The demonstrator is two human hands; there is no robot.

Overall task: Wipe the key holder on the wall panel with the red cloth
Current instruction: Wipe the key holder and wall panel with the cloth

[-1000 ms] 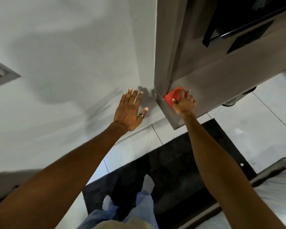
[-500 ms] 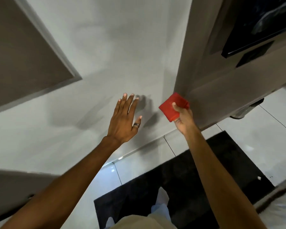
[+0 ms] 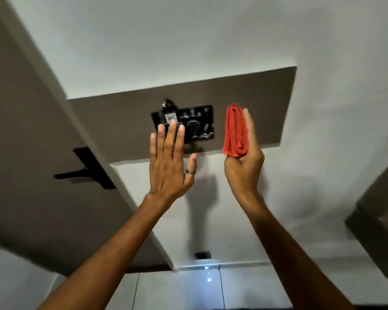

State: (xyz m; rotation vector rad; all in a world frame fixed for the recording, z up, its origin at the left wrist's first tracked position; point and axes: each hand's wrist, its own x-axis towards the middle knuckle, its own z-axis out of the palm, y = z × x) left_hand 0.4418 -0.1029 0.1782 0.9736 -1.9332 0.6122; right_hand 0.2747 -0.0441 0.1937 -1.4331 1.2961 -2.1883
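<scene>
Key holder [image 3: 195, 124] just left of right hand [image 3: 244, 162], red cloth [image 3: 235, 130] gripped

We see a folded red cloth [image 3: 236, 131], soft and ribbed along its folds. The black rectangular key holder [image 3: 196, 124] looks glossy, like plastic. Behind it, the brown rectangular wall panel [image 3: 251, 97] is matt and smooth. A metal ring [image 3: 190, 172] gleams, and the pale floor tiles [image 3: 202, 285] shine.

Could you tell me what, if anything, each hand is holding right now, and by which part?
The right hand holds the folded red cloth by its lower end, fingers along its side. The left hand is open and holds nothing.
</scene>
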